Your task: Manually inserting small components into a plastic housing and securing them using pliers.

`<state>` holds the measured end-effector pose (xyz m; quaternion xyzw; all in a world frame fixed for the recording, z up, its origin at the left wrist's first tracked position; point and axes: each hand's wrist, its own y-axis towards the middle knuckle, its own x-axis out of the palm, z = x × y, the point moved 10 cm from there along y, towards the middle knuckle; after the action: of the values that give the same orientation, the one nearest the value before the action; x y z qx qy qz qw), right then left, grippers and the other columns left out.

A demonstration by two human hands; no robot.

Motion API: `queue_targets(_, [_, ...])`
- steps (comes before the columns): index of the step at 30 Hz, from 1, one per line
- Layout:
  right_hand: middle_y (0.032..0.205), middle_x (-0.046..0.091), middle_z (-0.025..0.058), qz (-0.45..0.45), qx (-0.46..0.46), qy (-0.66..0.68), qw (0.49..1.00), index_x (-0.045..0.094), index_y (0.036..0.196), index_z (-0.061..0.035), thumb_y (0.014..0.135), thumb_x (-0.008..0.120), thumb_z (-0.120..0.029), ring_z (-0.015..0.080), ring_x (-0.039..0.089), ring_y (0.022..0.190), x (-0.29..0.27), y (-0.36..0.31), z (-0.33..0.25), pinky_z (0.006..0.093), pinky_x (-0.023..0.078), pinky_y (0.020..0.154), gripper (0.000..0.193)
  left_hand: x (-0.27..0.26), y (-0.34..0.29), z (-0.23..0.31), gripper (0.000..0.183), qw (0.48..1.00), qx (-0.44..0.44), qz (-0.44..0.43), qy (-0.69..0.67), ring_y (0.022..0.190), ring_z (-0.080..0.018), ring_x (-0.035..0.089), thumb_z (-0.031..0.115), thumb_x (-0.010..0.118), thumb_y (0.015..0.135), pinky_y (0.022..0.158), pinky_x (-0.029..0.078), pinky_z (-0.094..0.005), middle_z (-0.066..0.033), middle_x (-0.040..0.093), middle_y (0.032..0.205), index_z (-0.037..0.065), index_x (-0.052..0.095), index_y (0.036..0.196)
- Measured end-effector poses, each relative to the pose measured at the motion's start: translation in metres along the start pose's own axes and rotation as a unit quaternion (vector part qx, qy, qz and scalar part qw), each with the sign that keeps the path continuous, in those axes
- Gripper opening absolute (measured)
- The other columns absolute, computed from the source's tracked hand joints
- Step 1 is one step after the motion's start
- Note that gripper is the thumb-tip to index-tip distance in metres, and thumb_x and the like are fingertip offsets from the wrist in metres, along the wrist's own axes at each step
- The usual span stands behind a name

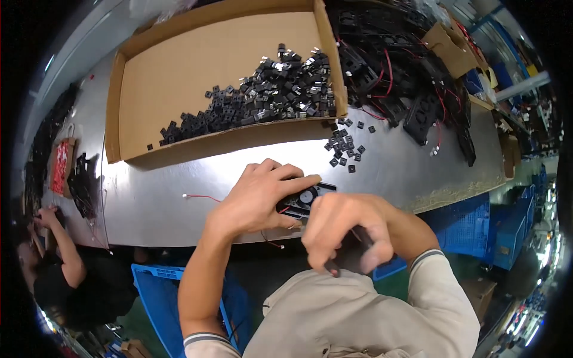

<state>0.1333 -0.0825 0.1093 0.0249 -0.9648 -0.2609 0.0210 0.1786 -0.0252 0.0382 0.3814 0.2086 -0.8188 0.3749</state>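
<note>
Beige cloth, our shirt, fills the space nearest us, below both grips. A blue crate stands low to the left, beside our left forearm. Our right-hand grip hangs just in front of the near edge of the metal table, fingers curled, slightly blurred; a dark shape shows among them, and we cannot tell whether it is held.

Just left of and beyond it, our left-hand grip rests on the table, thumb on the near side and fingers on the far side of a black housing with a round disc, holding it down. To the left of that grip, a thin red wire ends in a small white connector.

Beyond the grips, to the right, loose black pieces lie scattered. Straight beyond is a shallow cardboard box, with a heap of small black parts, some showing shiny metal, along its near and right sides. Further right of both grips are piled black housings with red wires. Far left of the left-hand grip, another person's hands are at the table's edge.
</note>
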Motion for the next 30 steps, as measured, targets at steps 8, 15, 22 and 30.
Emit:
queue_targets(8, [0.093, 0.062, 0.0169, 0.436, -0.067, 0.048, 0.896, 0.049, 0.128, 0.0091, 0.084, 0.039, -0.081, 0.025, 0.062, 0.079, -0.055, -0.059, -0.026, 0.0344, 0.052, 0.069, 0.101, 0.003, -0.024, 0.011, 0.077, 0.984, -0.118, 0.097, 0.092, 0.111, -0.0301, 0.052, 0.03, 0.084, 0.067, 0.095, 0.041, -0.0449, -0.0082, 0.057, 0.119, 0.023, 0.056, 0.138])
queue_targets(15, [0.094, 0.06, 0.014, 0.567, -0.014, -0.076, 0.82, 0.047, 0.131, 0.0047, 0.087, 0.026, -0.082, 0.0207, 0.058, 0.081, -0.059, -0.074, -0.011, 0.0301, 0.046, 0.074, 0.099, 0.009, -0.045, 0.029, 0.082, 0.956, -0.214, 0.171, 0.103, 0.112, -0.0317, 0.051, 0.023, 0.086, 0.066, 0.098, 0.041, -0.0441, -0.0116, 0.056, 0.118, 0.023, 0.053, 0.141])
queue_targets(22, [0.092, 0.06, 0.0125, 0.565, 0.046, -0.147, 0.811, 0.048, 0.129, 0.0032, 0.089, 0.032, -0.079, 0.0175, 0.058, 0.078, -0.045, -0.061, -0.004, 0.0281, 0.046, 0.069, 0.093, 0.013, -0.053, 0.04, 0.08, 0.944, -0.218, 0.213, 0.128, 0.111, -0.0312, 0.051, 0.02, 0.086, 0.066, 0.093, 0.038, -0.0472, -0.0116, 0.055, 0.117, 0.02, 0.053, 0.138])
queue_targets(30, [0.084, 0.056, 0.0123, 0.539, 0.024, -0.172, 0.824, 0.051, 0.116, 0.0007, 0.093, 0.037, -0.068, 0.0154, 0.052, 0.07, -0.042, -0.058, -0.002, 0.0281, 0.044, 0.063, 0.074, 0.015, -0.053, 0.037, 0.08, 0.942, -0.226, 0.207, 0.133, 0.111, -0.031, 0.051, 0.019, 0.086, 0.066, 0.094, 0.038, -0.0478, -0.0112, 0.056, 0.117, 0.021, 0.052, 0.139])
